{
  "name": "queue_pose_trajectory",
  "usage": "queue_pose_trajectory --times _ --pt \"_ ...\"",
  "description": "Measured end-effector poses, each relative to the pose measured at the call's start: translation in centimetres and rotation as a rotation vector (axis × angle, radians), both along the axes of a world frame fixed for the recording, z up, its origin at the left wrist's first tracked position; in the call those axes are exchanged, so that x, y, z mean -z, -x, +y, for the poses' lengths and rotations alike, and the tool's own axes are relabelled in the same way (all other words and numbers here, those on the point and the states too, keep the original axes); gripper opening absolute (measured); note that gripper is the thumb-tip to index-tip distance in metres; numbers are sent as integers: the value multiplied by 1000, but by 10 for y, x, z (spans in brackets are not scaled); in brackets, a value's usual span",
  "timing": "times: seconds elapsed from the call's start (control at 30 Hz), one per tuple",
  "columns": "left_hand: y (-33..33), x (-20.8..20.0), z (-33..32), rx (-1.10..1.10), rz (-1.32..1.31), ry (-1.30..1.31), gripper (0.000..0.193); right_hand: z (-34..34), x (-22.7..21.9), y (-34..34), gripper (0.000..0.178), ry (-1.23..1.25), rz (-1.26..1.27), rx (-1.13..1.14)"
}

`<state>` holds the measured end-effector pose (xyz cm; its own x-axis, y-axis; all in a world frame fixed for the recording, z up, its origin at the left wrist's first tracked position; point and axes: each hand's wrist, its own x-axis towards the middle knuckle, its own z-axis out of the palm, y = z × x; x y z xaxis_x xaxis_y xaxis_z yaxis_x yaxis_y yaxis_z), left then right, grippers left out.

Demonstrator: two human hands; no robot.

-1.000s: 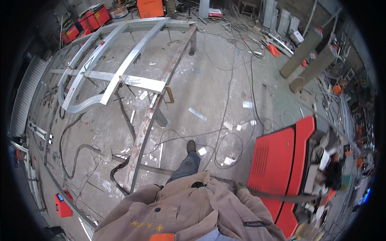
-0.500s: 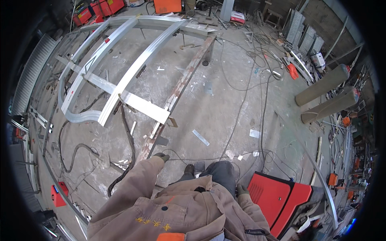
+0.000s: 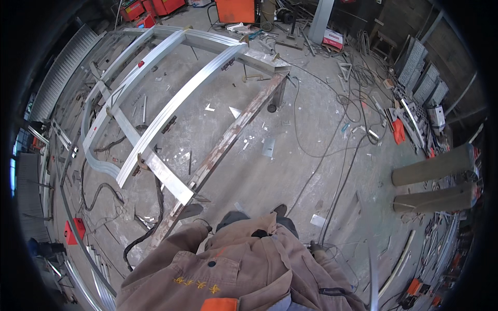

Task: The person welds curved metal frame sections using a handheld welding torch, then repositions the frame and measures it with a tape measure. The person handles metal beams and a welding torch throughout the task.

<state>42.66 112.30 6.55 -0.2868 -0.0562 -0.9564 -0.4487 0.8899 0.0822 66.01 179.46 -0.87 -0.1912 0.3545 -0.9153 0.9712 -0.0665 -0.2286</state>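
My left hand [image 3: 202, 224] hangs by my left side in a dark glove, mostly hidden behind its sleeve. Nearest to it is the close end of a rust-patched steel beam [image 3: 228, 137], and I see no contact between them. My right hand [image 3: 314, 248], also darkly gloved, hangs low at my right side; its fingers are too small and shaded to read. Ahead on the left stands a large silvery metal frame [image 3: 176, 103] of curved bars. One flat crosspiece [image 3: 171, 179] of it reaches over the beam's near end.
Cables [image 3: 340, 176] trail over the floor ahead and right. Two large cylinders [image 3: 433, 199] lie at the right. A red box [image 3: 74, 231] sits at the left. An orange cabinet [image 3: 236, 10] stands at the back, and metal offcuts [image 3: 268, 146] litter the floor.
My view has shifted forward, so the metal frame and beam sit nearer my body. The red machine by my right side has left view. My left hand has drawn in toward my body.
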Motion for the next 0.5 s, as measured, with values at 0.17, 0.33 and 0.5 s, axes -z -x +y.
queue_pose_trajectory --times 0.17,0.33,0.5 --pt "128 -27 133 -60 181 -89 82 193 -39 202 60 -163 152 87" --pt "244 -26 227 -107 232 -116 82 259 -75 372 59 -199 411 185" --pt "391 49 333 -19 171 -203 82 384 -41 448 70 -155 81 139"
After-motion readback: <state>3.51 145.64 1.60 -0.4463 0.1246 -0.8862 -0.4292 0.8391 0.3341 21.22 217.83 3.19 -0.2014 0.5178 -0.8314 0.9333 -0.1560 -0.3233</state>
